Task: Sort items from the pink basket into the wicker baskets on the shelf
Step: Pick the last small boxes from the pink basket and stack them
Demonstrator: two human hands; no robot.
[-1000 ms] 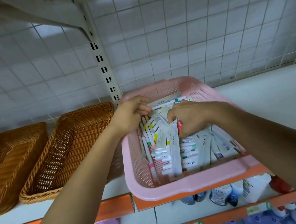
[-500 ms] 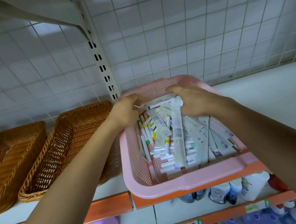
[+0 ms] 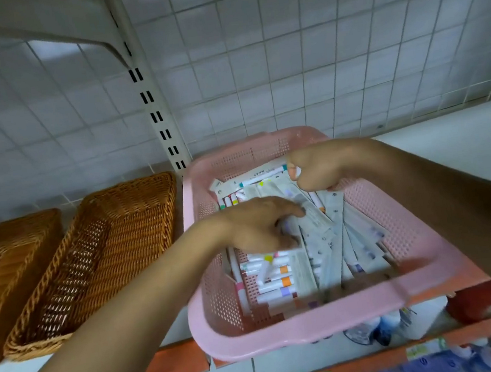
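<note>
Both hands were down in the pink basket of markers on the shelf. Left hand curled its fingers round a white marker mid-pile; right hand pinched the end of a packaged marker by the far wall. Two wicker baskets sat just left.

— We see soft, even light from above, with pale glare patches on the tiled wall.
— We note lines bowing at the edges, and blur smearing the basket front rim, nearby markers and lower bottles.
</note>
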